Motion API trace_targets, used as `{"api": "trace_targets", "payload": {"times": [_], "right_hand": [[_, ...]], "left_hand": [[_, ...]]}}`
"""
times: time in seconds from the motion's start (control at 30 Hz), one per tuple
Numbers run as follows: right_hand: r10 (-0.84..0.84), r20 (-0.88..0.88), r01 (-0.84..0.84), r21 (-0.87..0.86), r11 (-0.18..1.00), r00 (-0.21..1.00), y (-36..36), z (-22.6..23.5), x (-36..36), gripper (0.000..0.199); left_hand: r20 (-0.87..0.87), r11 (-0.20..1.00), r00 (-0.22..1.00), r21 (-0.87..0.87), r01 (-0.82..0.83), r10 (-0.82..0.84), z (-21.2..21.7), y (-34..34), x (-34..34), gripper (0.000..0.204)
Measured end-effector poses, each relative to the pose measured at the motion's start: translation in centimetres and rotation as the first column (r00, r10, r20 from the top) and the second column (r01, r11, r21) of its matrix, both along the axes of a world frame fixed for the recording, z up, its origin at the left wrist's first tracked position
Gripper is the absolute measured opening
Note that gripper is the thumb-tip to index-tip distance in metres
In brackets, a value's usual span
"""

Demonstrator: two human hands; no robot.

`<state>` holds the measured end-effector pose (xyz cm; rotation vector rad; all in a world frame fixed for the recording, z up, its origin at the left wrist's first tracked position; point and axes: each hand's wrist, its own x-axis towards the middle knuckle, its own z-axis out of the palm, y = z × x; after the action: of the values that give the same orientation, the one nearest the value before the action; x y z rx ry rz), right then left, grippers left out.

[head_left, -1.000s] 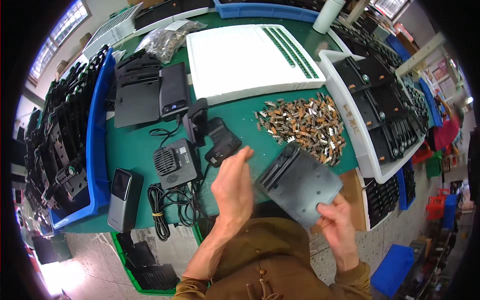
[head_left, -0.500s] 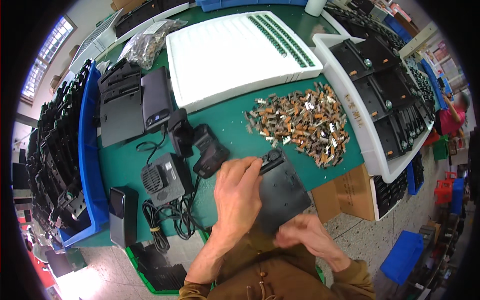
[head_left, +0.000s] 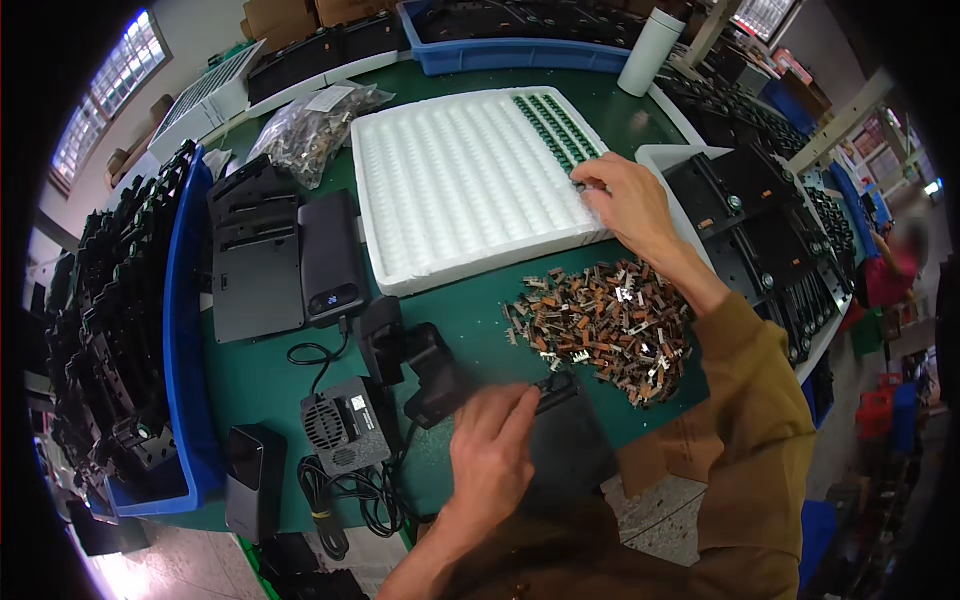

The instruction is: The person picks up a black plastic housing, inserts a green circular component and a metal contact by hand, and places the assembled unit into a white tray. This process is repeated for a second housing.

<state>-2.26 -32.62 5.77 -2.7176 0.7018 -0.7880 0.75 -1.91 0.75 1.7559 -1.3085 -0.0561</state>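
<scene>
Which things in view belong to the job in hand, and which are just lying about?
Part of the job, it seems:
dark panel, at the left hand
white foam tray, with the right hand at its green pieces

Apparently just lying about:
white bottle
clear plastic bag
dark device with lit display
vented black box
</scene>
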Motion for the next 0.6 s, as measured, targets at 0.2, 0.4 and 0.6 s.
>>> {"api": "trace_targets", "payload": {"times": [0.2, 0.4, 0.6], "right_hand": [[-0.032, -0.127, 0.006, -0.196, 0.981, 0.991, -1.5, -2.2, 2.8, 0.012], [0.076, -0.17, -0.101, -0.147, 0.984, 0.982, -3.0, -1.4, 2.7, 0.012], [0.144, -0.122, -0.119, 0.19, 0.975, 0.982, -4.6, 0.5, 1.9, 0.012]], "left_hand": [[-0.017, 1.0, 1.0, 0.012, -0.021, 0.021, -0.1, 0.4, 0.4, 0.041], [-0.024, 0.999, 1.0, 0.041, -0.013, 0.014, -0.1, 0.5, 0.4, 0.041], [-0.014, 0.999, 1.0, 0.031, -0.011, 0.011, 0.0, 0.4, 0.2, 0.041]]}}
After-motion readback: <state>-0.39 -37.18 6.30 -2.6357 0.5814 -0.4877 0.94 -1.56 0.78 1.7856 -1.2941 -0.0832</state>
